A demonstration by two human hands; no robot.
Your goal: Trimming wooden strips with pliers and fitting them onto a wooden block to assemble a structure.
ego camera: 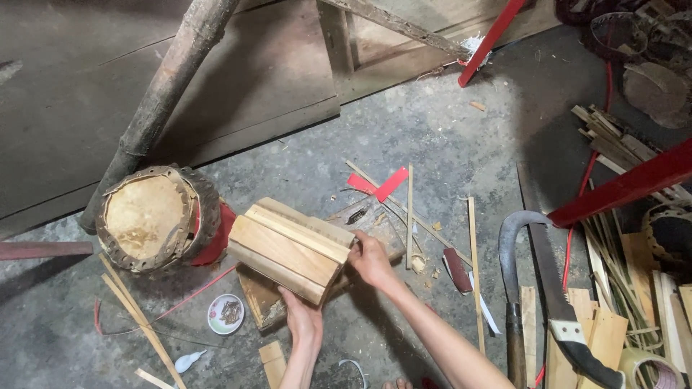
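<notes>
At the middle of the scene, just above a flat board on the concrete floor, sits a curved bundle of pale wooden staves, set edge to edge like a section of a barrel wall. Its long axis runs from upper left down to lower right, tilted across the view, with the cut ends of the staves facing the lower right. Both hands meet it at that lower right end: the left hand comes up from below, palm against the near underside, fingers curled round the lower edge, while the right hand closes over the upper right corner, thumb and fingers clasped on the stave ends. Neither hand is spread wide; both have firm hold of the bundle, and the right sits a little farther from the viewer than the left. Left of the bundle, touching or nearly so, stands a round drum with a tan skin head and red body. Near the left hand lies a small dish. Farther right, well apart, a curved blade and a saw rest among bamboo strips.
</notes>
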